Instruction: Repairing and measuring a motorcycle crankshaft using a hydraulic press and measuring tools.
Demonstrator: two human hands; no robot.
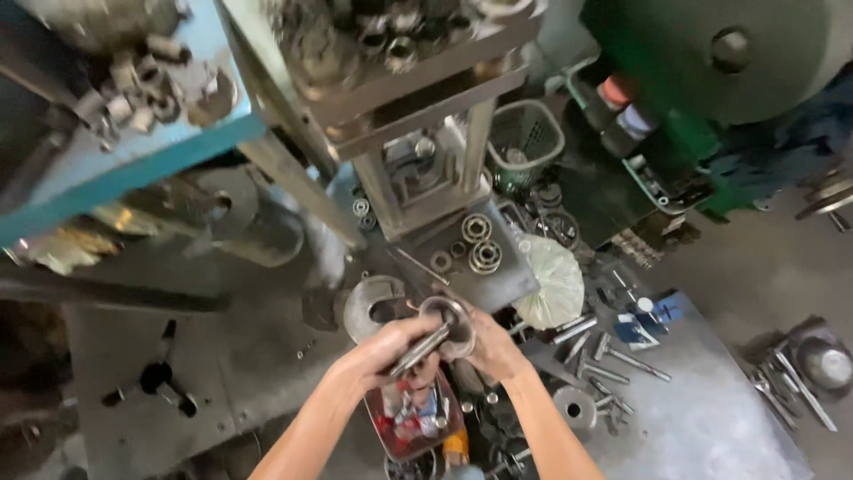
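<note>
Grey metal ring part (pixel 449 322) held between left hand (pixel 391 351) and right hand (pixel 493 348), above red plastic tray (pixel 416 418); round steel bearings (pixel 480 242) behind; mesh basket (pixel 526 135) farther back right.

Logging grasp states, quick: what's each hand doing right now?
Left hand: closed on a metal rod.
Right hand: closed on a metal ring.

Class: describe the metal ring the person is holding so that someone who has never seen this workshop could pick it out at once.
Start at the grey press in the middle and drop to the dark plate at its foot. Just below it, the left hand and right hand meet around the metal ring. Unlike the bearing rings lying on the plate, it is held up, with a steel rod against it.
</note>
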